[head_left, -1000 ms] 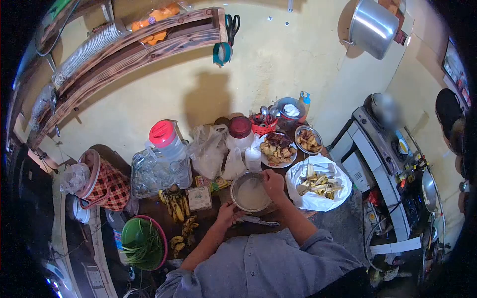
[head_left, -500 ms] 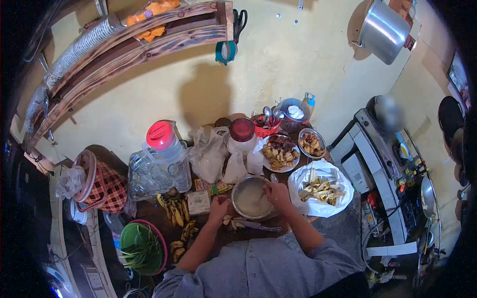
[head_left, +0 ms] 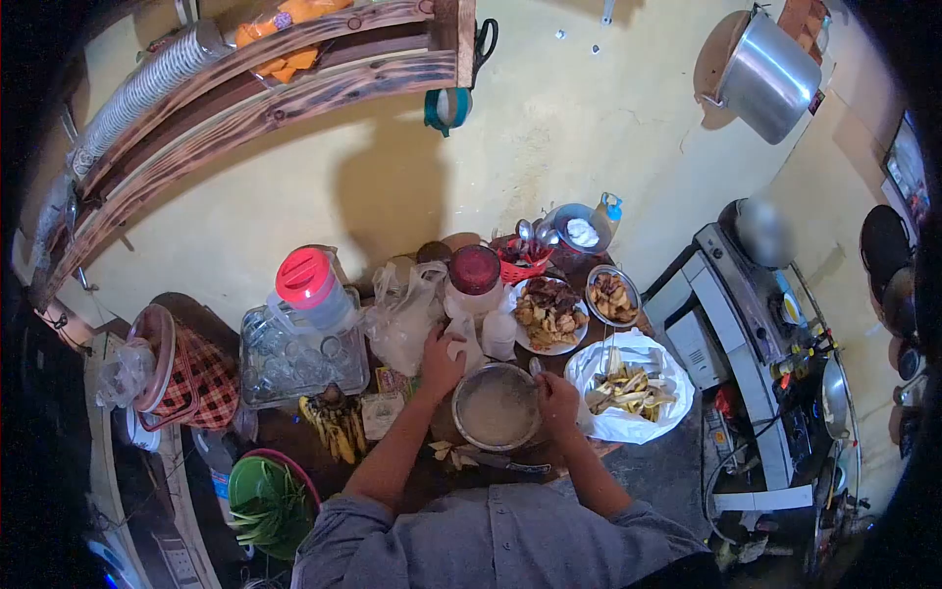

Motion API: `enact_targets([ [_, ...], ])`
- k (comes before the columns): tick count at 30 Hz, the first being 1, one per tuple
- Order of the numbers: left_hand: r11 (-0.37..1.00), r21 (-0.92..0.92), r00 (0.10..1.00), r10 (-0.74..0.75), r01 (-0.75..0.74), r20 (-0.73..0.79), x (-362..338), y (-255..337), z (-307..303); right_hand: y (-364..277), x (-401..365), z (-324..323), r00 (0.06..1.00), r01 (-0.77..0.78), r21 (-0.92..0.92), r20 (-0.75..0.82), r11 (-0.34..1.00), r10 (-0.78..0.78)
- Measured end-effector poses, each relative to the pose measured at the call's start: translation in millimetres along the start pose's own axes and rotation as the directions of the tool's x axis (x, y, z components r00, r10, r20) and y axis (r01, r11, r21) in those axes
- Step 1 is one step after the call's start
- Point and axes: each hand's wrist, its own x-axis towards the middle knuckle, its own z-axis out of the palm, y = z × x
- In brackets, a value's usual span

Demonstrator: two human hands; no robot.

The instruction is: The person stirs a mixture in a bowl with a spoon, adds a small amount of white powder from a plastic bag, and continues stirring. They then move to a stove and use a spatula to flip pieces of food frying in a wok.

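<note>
My left hand [head_left: 443, 361] reaches past the bowl, its fingers closing on a small clear plastic bag [head_left: 468, 341] of white contents. A metal bowl [head_left: 497, 443] of pale, cloudy batter sits in front of my chest. Beside its right rim, my right hand [head_left: 558, 401] is curled closed at a metal spoon [head_left: 535, 366]; the handle is mostly hidden by the fingers. A knife [head_left: 525, 466] and pale cut pieces [head_left: 449, 455] lie on the near side of the bowl.
Right of the bowl lie a white bag of peels [head_left: 628, 393], a plate of fried food [head_left: 549, 316] and a smaller bowl of pieces [head_left: 613, 296]. Bananas [head_left: 339, 430], a glass tray [head_left: 257, 373], a pink-lidded jug [head_left: 316, 294] and a red-lidded jar [head_left: 475, 273] stand left and behind.
My left hand has moved from the bowl's left side forward to the small plastic bag. My right hand has come out of the bowl to the spoon at its right. The view has shifted slightly.
</note>
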Motion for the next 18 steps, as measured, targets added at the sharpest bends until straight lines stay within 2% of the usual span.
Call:
enact_targets([
  [1,1.0,-0.004,1.0,0.001,-0.001,0.002,8,3,2,1,-2,1,0.994,-0.025,0.059,0.107,0.998,0.018],
  [2,0.991,-0.073,0.994,-0.11,0.111,0.012,15,6,4,2,-3,2,0.976,-0.056,0.117,0.214,0.992,0.03],
  [3,0.965,-0.139,0.975,-0.219,0.222,0.032,20,9,5,-5,-4,-3,0.977,-0.06,0.115,0.212,0.992,0.034],
  [5,0.958,-0.144,0.968,-0.252,0.249,-0.002,27,10,11,-22,-6,-15,0.963,0.069,-0.075,0.266,0.995,-0.046],
  [6,0.948,-0.151,0.957,-0.287,0.278,-0.041,30,10,13,-16,-8,-12,0.963,0.069,-0.076,0.264,0.995,-0.046],
  [7,0.948,-0.152,0.957,-0.287,0.278,-0.042,31,10,14,-5,-11,-8,0.98,0.069,-0.07,0.194,0.995,-0.054],
  [8,0.94,-0.238,0.961,-0.267,0.243,-0.073,33,10,14,3,-15,-5,0.991,0.071,-0.064,0.122,0.995,-0.063],
  [9,0.925,-0.321,0.962,-0.25,0.205,-0.106,33,10,12,5,-18,-6,0.99,0.072,-0.064,0.123,0.995,-0.064],
  [10,0.925,-0.321,0.962,-0.25,0.204,-0.107,32,11,9,6,-20,-7,0.991,0.003,-0.011,0.134,1.0,-0.001],
  [11,0.942,-0.275,0.968,-0.227,0.191,-0.104,30,11,6,6,-21,-8,0.987,-0.067,0.042,0.146,0.997,0.06],
  [13,0.958,-0.227,0.974,-0.203,0.177,-0.099,28,12,-2,1,-21,-15,0.99,-0.082,0.052,0.123,0.995,0.075],
  [14,0.955,-0.186,0.968,-0.245,0.232,-0.053,27,14,-5,-3,-21,-19,0.991,-0.096,0.062,0.101,0.993,0.089],
  [15,0.949,-0.141,0.958,-0.287,0.283,-0.01,26,16,-9,-5,-21,-24,0.991,-0.093,0.064,0.1,0.994,0.087],
  [16,0.949,-0.139,0.958,-0.287,0.282,-0.013,25,19,-12,-5,-22,-29,0.993,-0.023,0.03,0.113,0.999,0.02],
  [17,0.917,-0.294,0.958,-0.288,0.271,-0.016,25,24,-14,-5,-22,-32,0.991,0.048,-0.004,0.127,0.999,-0.047],
  [18,0.862,-0.441,0.957,-0.289,0.251,-0.019,25,29,-17,-3,-22,-33,0.991,0.049,0.0,0.127,0.999,-0.048],
])
